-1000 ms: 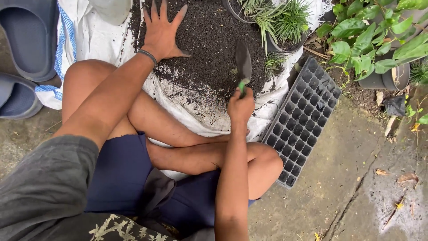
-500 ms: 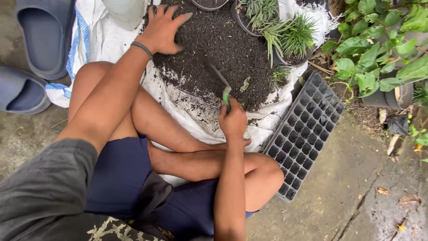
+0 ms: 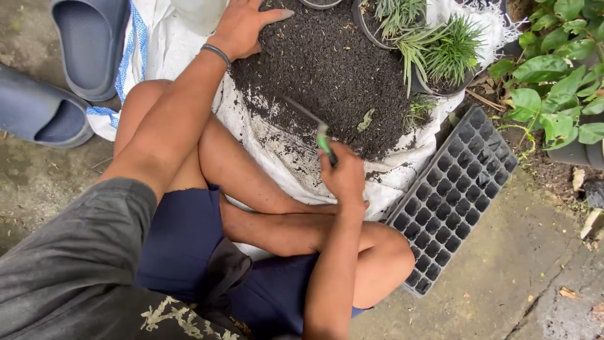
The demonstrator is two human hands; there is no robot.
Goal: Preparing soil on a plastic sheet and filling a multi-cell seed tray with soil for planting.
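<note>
The right hand (image 3: 345, 177) was shut tight around the green handle of a small trowel (image 3: 308, 119). Its blade pointed up and left into the dark soil (image 3: 340, 69). The left hand (image 3: 242, 26) lay open on the soil, further away

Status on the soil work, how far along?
Done: dark potting soil lies heaped on the white woven sack. In hand: right hand grips a green-handled trowel with its blade in the heap; left hand rests on the soil. Left: black plastic seedling tray has empty cells.
</note>
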